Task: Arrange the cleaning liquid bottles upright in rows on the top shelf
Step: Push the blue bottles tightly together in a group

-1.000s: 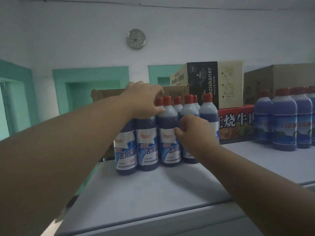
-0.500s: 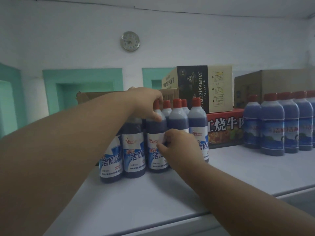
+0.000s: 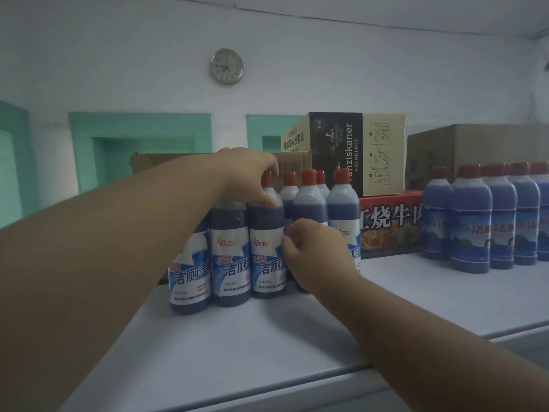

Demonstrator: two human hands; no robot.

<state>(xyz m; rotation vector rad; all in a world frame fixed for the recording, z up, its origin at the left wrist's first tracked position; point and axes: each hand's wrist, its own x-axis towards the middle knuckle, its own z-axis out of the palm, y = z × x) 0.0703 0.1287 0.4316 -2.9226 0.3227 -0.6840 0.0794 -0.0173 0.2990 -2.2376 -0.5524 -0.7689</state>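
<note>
Bottles of blue toilet cleaner [image 3: 267, 248] stand upright in a tight cluster near the shelf's [image 3: 237, 346] left end, a second row [image 3: 487, 221] toward its right end. Left hand [image 3: 249, 176] grasps one bottle's shoulder below the red cap; right hand [image 3: 315, 254] curls against a label lower down — whether it truly grips, I cannot tell. Full, they look heavy and smooth-sided; hold at the shoulder.

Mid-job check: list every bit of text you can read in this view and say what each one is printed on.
"洁厕" with "强效" above it: front labels of the near bottles.
"Franziskaner", "NATURTRÜB": dark panel of the carton.
"烧牛": the red box beneath it.
"洁": labels of the right-hand bottles; the rest is blurred.
Clock numerals, label fine print and the carton's side print: too small to read.
</note>
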